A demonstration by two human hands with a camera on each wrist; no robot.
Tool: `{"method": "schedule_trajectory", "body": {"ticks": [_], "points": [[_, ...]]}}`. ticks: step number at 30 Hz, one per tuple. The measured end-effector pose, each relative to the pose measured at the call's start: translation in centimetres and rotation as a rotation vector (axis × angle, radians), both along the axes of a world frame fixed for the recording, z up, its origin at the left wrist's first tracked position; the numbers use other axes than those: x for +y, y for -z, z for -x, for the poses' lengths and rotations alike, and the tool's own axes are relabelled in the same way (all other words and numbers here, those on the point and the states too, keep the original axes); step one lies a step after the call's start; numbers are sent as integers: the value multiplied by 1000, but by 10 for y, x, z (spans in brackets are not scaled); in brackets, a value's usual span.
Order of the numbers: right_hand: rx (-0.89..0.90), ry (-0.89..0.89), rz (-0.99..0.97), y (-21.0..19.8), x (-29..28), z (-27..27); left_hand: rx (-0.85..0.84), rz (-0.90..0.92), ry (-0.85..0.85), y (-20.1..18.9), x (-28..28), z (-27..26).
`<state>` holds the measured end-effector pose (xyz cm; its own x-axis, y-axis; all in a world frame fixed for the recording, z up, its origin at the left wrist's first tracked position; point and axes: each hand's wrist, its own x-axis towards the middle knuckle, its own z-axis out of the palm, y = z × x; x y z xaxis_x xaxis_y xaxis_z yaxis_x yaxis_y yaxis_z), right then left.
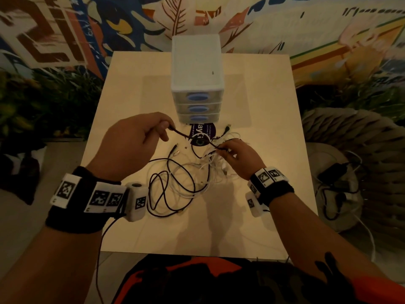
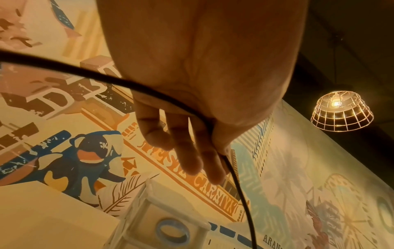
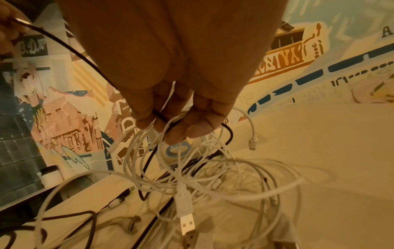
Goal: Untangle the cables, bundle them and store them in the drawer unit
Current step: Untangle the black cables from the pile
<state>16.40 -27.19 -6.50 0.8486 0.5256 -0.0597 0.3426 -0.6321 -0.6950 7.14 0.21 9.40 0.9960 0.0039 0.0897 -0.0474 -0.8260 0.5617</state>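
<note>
Left hand [image 1: 135, 137] and right hand [image 1: 238, 156] pinching black cable [image 1: 190, 137], drawer unit [image 1: 197, 84] drawers closed

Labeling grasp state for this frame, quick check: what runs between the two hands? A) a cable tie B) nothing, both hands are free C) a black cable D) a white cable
C: in the head view a black cable spans from the pinch of the left hand to the grip of the right hand, which also holds white cables from the tangle.
</note>
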Motion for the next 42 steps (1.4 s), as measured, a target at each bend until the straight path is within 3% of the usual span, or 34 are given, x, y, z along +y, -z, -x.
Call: {"method": "schedule_trajectory", "body": {"ticks": [5, 9, 14, 20, 26, 30, 33, 38, 42], "points": [[-23, 28, -82, 4, -1, -1, 95, -52, 52, 8, -2, -1], [1, 9, -105, 4, -1, -1, 117, -133, 1, 17, -3, -5], [27, -54, -96, 2, -3, 1, 69, -164, -33, 22, -10, -6], [58, 32, -104, -5, -8, 5, -9, -102, -123, 19, -9, -9], [227, 204, -266, -7, -24, 12, -34, -45, -147, 13, 1, -6], [253, 259, -302, -13, -36, 15, -158, 168, -181, 10, 0, -2], [175, 246, -230, -16, -42, 18, -234, 397, -257, 3, 6, -2], [71, 100, -130, -29, -19, 33, -307, 772, -346, -23, 8, -2], [131, -91, 1, -40, 26, 55, -338, 828, -328, -31, 16, 1]]}}
